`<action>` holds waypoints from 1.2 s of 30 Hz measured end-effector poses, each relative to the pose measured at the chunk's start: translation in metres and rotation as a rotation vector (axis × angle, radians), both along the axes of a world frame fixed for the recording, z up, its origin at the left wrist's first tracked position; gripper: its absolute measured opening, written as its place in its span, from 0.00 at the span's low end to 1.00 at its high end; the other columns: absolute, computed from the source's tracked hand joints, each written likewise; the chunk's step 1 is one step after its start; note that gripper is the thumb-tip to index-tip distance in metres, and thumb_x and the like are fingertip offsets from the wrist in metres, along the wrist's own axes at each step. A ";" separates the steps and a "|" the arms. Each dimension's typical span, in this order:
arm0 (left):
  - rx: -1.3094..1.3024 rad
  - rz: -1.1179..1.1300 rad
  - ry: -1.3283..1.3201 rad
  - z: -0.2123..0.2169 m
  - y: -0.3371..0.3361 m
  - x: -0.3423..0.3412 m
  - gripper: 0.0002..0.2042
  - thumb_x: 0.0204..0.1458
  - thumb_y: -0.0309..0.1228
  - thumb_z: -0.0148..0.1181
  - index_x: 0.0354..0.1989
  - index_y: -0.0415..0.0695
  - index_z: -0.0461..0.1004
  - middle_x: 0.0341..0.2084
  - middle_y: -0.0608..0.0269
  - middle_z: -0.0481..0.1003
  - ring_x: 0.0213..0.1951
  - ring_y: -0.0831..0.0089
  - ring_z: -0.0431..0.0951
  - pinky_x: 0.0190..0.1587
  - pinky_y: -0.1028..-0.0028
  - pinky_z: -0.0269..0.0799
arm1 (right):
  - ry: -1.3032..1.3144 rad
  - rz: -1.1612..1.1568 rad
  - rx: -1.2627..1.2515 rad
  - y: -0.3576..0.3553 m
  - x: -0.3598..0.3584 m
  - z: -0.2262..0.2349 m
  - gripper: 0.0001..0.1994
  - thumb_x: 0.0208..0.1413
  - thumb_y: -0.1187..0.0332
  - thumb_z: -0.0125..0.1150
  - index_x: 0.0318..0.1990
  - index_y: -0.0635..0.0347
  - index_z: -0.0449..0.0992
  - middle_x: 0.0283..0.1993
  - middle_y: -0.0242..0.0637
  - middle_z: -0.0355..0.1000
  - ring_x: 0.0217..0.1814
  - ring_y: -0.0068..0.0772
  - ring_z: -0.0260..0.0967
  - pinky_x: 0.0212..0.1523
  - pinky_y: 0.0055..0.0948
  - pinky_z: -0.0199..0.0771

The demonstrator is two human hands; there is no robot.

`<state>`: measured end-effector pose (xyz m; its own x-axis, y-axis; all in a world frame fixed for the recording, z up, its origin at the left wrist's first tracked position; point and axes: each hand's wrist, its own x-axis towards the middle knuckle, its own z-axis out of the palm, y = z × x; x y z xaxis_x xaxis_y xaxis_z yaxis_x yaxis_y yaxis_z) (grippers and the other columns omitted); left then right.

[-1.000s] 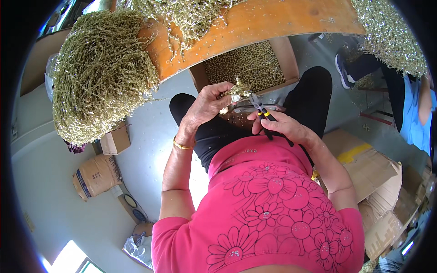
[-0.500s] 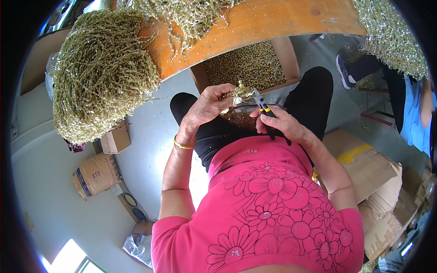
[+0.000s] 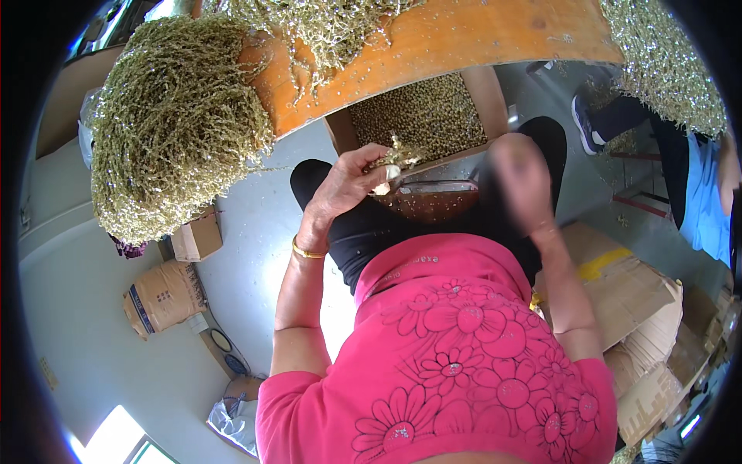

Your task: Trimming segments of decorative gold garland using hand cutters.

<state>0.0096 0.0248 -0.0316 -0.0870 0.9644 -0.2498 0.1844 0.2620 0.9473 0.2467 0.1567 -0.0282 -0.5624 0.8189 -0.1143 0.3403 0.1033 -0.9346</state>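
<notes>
The shirt point(image 3: 456, 363) is pink, patterned with black-outlined flowers point(image 3: 513, 389); the trousers point(image 3: 355, 243) are black, the bracelet point(image 3: 309, 253) gold. The table point(image 3: 479, 35) is orange-brown, the sprig point(image 3: 405, 156) gold, the strands point(image 3: 182, 124) greenish gold, the beads point(image 3: 417, 112) golden.

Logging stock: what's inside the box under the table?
Box: many small, round gold pieces. The orange tabletop hides its far side; the gold bunch in the left hand overlaps its near edge. Deeper layers can't be seen.
</notes>
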 end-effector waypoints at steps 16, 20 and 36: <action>-0.009 0.102 -0.225 0.021 0.003 0.025 0.12 0.57 0.33 0.43 0.38 0.36 0.67 0.23 0.68 0.66 0.24 0.84 0.67 0.28 0.84 0.65 | 0.267 0.328 -0.087 -0.008 -0.068 0.001 0.09 0.46 0.72 0.59 0.34 0.61 0.67 0.29 0.30 0.67 0.32 0.21 0.65 0.35 0.23 0.66; -0.115 0.103 -0.333 0.027 0.005 0.026 0.13 0.57 0.36 0.42 0.35 0.39 0.68 0.15 0.73 0.63 0.18 0.87 0.61 0.20 0.87 0.58 | 0.367 0.321 -0.203 -0.008 -0.066 0.001 0.09 0.47 0.73 0.58 0.36 0.60 0.66 0.31 0.27 0.64 0.31 0.15 0.60 0.34 0.18 0.63; 0.263 0.182 -0.612 0.014 0.013 0.037 0.15 0.51 0.39 0.51 0.38 0.38 0.68 0.44 0.50 0.65 0.22 0.79 0.63 0.29 0.79 0.61 | 0.451 0.311 -0.779 -0.006 -0.053 -0.004 0.06 0.51 0.69 0.53 0.34 0.60 0.67 0.25 0.26 0.65 0.25 0.14 0.60 0.28 0.16 0.61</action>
